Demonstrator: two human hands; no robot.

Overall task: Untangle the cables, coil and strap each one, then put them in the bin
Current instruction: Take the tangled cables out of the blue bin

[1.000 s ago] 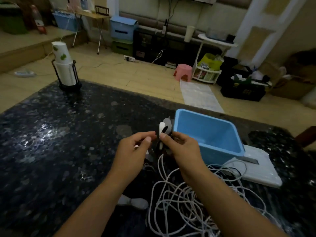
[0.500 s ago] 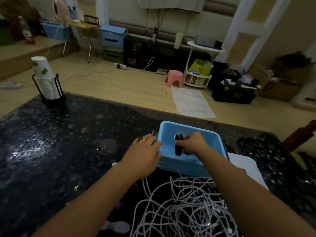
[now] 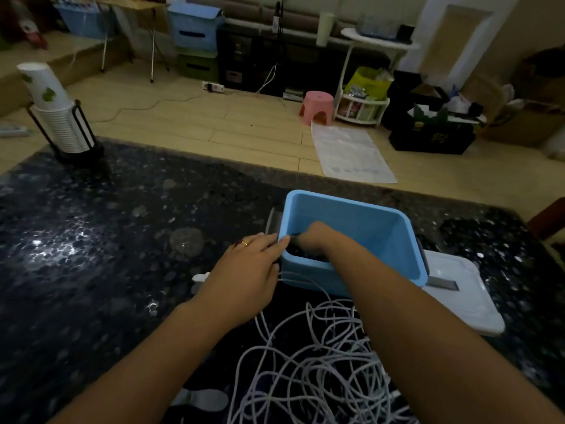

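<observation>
Right hand (image 3: 312, 238) has sunk deeper into the bin (image 3: 382, 234) since.

Item count: 1 blue bin (image 3: 379, 237) near the worktop's far edge. 1 white lid (image 3: 458, 298) toward the right edge. 1 tangle of white cables (image 3: 318, 362) at the near edge; individual cables cannot be counted. 1 cup holder (image 3: 65, 130) at the far-left corner. 2 hands: left hand (image 3: 244, 276), right hand (image 3: 315, 240).

Cluttered home living room, indicated by pale wooden plank floor (image 3: 195, 117), small pink plastic stool (image 3: 317, 107), stacked blue storage boxes (image 3: 195, 27), dark speckled stone table (image 3: 107, 240)
</observation>
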